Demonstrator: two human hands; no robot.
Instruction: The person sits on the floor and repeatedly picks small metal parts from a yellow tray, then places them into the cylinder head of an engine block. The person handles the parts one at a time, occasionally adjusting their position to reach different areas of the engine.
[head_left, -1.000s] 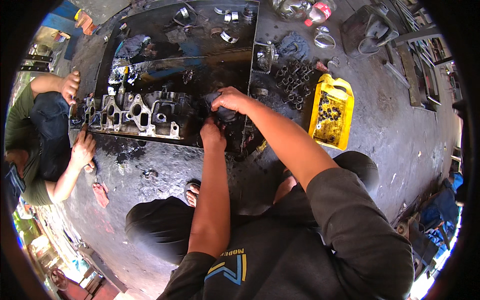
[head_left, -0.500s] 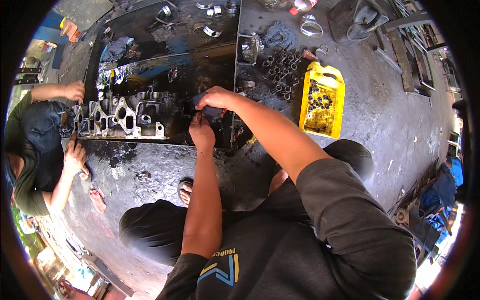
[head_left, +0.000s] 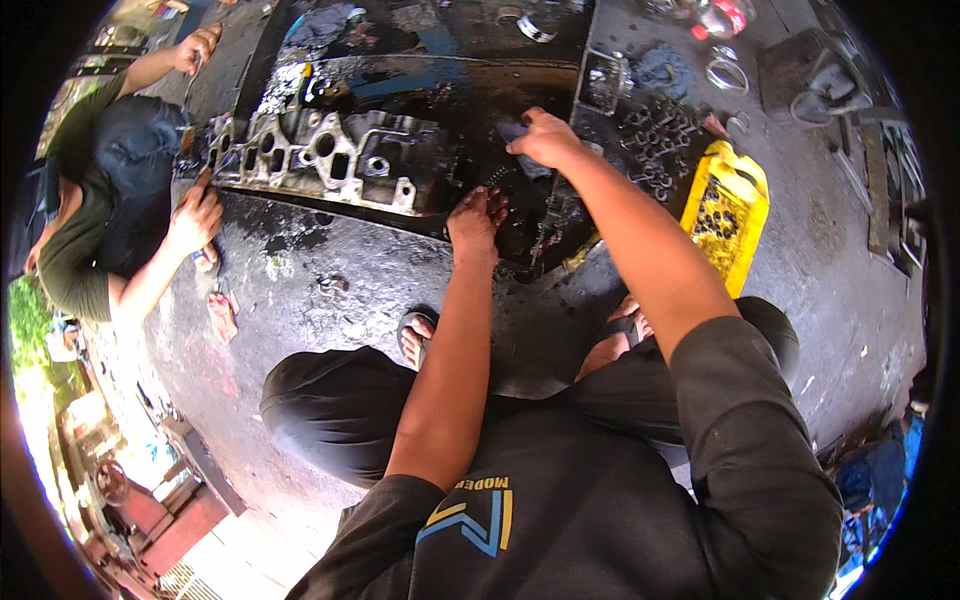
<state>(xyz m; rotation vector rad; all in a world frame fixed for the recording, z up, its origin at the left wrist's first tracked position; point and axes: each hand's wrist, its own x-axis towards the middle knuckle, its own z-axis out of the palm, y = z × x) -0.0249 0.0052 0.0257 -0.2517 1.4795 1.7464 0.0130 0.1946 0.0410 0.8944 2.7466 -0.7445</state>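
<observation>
Over an oil-wet black panel on the grey floor, a dark rag is clasped by the right hand; whether the half-curled left hand grips anything cannot be told.

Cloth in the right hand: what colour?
Dark bluish grey. The cloth in the right hand shows best in the head view.

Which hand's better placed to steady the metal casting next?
Left, probably. The left hand is just right of the metal casting; the right hand is farther off, gripping a dark cloth. Can't tell whether the left is empty.
</observation>
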